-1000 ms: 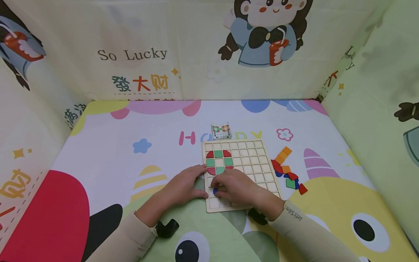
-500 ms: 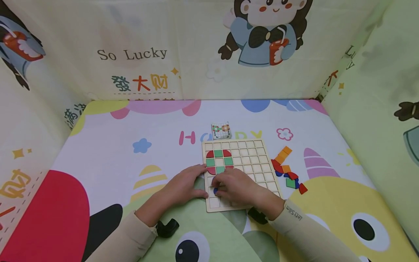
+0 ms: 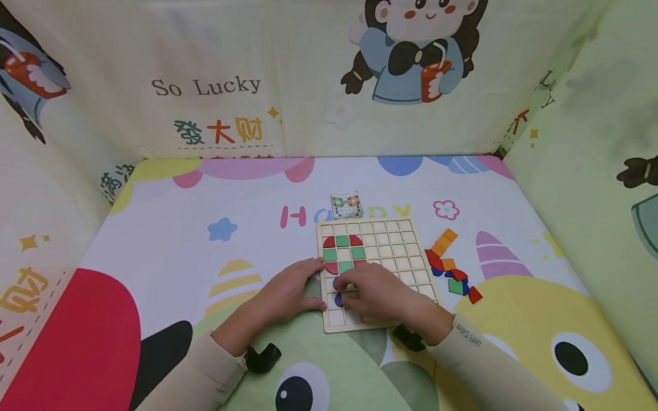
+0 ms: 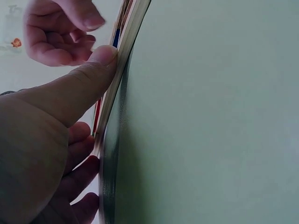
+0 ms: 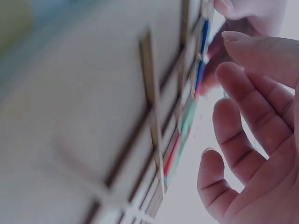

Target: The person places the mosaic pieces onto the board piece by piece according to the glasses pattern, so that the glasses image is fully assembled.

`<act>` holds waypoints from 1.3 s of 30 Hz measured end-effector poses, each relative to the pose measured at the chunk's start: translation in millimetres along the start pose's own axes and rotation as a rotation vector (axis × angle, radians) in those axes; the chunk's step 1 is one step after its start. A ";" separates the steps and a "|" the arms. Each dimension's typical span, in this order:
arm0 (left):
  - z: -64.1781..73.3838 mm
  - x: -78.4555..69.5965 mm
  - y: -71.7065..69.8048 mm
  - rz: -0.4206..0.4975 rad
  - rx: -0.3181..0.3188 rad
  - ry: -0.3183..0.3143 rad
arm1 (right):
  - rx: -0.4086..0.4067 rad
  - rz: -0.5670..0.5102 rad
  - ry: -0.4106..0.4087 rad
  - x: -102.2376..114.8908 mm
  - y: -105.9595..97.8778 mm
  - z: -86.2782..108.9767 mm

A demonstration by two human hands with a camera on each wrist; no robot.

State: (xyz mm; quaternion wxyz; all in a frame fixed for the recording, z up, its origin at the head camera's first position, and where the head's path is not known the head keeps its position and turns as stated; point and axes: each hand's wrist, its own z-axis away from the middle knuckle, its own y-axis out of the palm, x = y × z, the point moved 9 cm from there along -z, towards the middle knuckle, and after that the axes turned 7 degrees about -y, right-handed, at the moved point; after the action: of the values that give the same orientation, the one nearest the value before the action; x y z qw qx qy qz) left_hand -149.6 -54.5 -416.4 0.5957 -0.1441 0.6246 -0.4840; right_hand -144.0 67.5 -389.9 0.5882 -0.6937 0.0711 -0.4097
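Observation:
A wooden grid board lies on the table. My left hand is at its left edge, thumb touching the rim in the left wrist view. Near the lower left cells, my right hand hovers with fingers loosely bent; in the right wrist view nothing shows between its thumb and fingers. Just left of those fingertips, a blue piece sits in a cell, and another blue piece above it is partly hidden. Higher on the board, green squares and red rounded-corner pieces form a ring.
Behind the board stands a small pattern card. Loose pieces lie right of the board: orange squares, red pieces, a green square and some blue ones. Black straps are on both wrists.
My right hand has drawn slightly to the right, away from the blue pieces, so more of both shows. My left hand has stayed at the board's left edge.

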 end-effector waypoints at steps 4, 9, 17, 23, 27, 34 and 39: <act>0.4 -0.4 0.3 0.000 0.002 0.003 | -0.026 -0.047 0.071 -13.1 -12.5 10.6; 0.5 -0.8 0.1 0.009 0.003 0.004 | -0.070 -0.058 0.153 -33.7 -28.0 30.4; 1.0 0.3 0.5 0.012 0.002 -0.001 | -0.182 -0.039 0.207 -64.1 -47.7 65.1; 1.2 0.3 0.4 0.012 0.004 0.001 | -0.249 0.000 0.238 -87.2 -54.6 95.3; 0.9 -0.4 -0.1 0.011 0.002 0.007 | -0.271 0.014 0.288 -102.0 -58.1 113.6; 0.4 0.2 1.0 0.006 0.012 -0.010 | -0.257 0.058 0.348 -117.4 -59.4 129.7; 0.2 0.3 1.4 0.006 0.016 -0.020 | -0.251 0.103 0.388 -121.9 -61.2 134.6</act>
State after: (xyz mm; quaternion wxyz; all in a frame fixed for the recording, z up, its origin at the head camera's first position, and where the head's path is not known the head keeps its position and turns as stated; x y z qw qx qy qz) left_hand -149.0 -54.1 -417.6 0.6045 -0.1421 0.6152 -0.4858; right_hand -159.5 258.5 -391.8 0.4927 -0.6651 0.2684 -0.4928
